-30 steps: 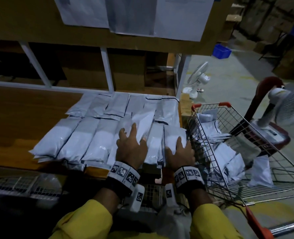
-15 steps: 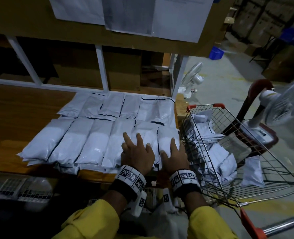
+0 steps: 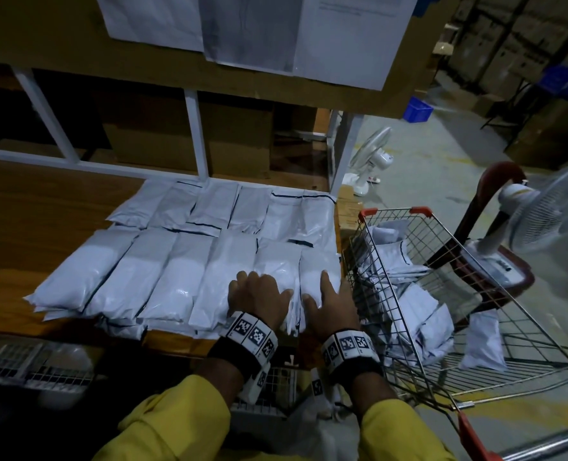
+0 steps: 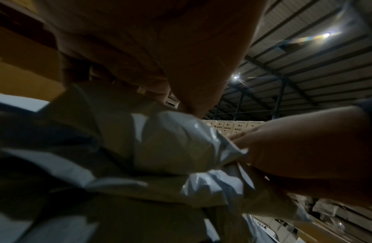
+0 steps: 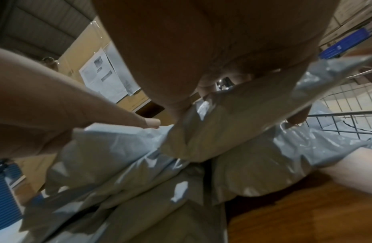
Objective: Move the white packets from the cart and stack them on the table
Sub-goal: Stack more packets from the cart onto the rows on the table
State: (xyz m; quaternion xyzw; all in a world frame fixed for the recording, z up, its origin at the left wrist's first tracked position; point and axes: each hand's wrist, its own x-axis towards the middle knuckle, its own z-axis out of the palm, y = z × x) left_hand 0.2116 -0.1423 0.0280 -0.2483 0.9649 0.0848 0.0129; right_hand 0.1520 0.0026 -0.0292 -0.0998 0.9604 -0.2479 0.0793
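Observation:
White packets (image 3: 162,274) lie side by side in two rows on the wooden table (image 3: 26,221). My left hand (image 3: 261,289) rests with bent fingers on the near end of the second packet from the right (image 4: 170,139). Beside it, my right hand (image 3: 329,294) lies spread on the rightmost packet (image 5: 222,128), at the table's edge next to the cart. Neither hand lifts a packet. More white packets (image 3: 419,314) lie heaped in the wire cart (image 3: 392,212) to the right. In the right wrist view the left hand (image 5: 76,106) shows at the left.
A white shelf frame (image 3: 196,134) with cardboard boxes stands behind the packets. Papers hang above it. A large fan (image 3: 548,207) stands right of the cart and a small fan (image 3: 372,154) on the floor beyond. A wire basket (image 3: 26,364) sits below the table's front edge.
Both hands have slid back along the right-hand packets toward the near edge of the table, and the left fingers have gone from flat to bent. The packets stay in place.

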